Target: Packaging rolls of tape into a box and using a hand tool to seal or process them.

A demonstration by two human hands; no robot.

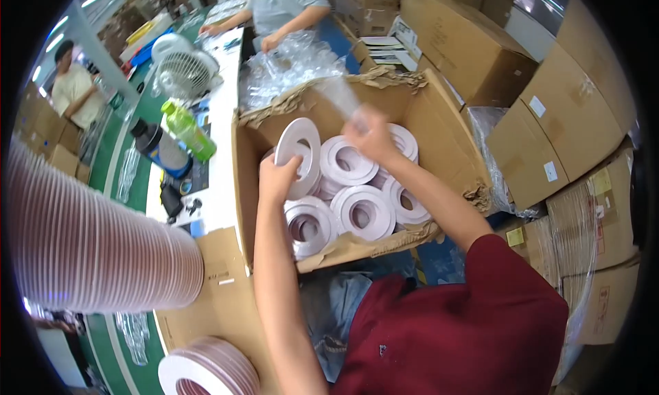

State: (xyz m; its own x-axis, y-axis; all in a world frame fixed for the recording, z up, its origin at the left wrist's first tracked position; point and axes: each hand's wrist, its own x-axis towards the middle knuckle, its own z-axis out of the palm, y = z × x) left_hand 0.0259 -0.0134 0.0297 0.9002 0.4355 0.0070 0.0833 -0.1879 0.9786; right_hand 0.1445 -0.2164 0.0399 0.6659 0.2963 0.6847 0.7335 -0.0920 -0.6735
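My left hand (276, 179) is closed on the rim of a flat white plastic ring (312, 151), tilted almost upright over the left side of an open cardboard box (439, 107). Inside the box lie stacks of similar white rings (362, 231), each with a round hole in the middle. My right hand (371, 134) is closed on a clear plastic piece (338, 96), which is blurred by motion and points toward the far edge of the box. Whether that piece is a bag or a sheet, I cannot tell.
Beyond the box is a heap of clear plastic (292, 69), beside a person (285, 10). A tall stack of pale rings (103, 237) and a shorter one (213, 367) stand at left. A green bottle (189, 129), dark bottle (161, 148) and fan (182, 72) are on the table. Cartons (542, 134) stand right.
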